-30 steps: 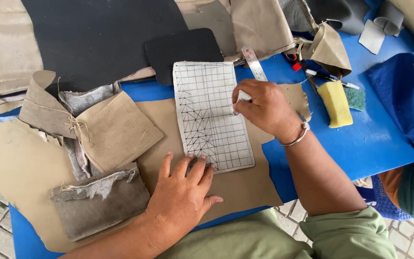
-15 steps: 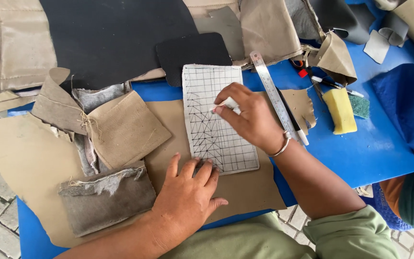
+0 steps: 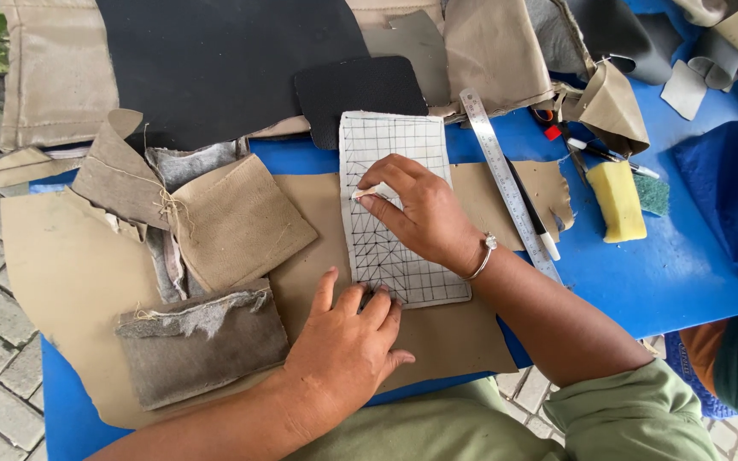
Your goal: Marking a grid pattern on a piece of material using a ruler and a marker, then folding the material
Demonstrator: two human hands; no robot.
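A white pattern card (image 3: 390, 145) ruled with a black grid lies on a tan leather sheet (image 3: 61, 282) over the blue table. My right hand (image 3: 416, 209) rests on the middle of the card, thumb and forefinger pinched on a small white piece, likely chalk, whose tip touches the card's left part. My left hand (image 3: 343, 346) lies flat, fingers spread, pressing the card's lower edge and the leather below it.
A metal ruler (image 3: 506, 183) and a pen lie just right of the card. A yellow sponge (image 3: 621, 201), scissors, a black leather piece (image 3: 356, 85), tan and grey fabric pieces (image 3: 202, 341) and a blue cloth (image 3: 732, 192) surround the work. Paving stones show left.
My right hand moved from the card's right edge onto its middle and left, with the small white piece. The ruler now lies in full view. My left hand stayed put.
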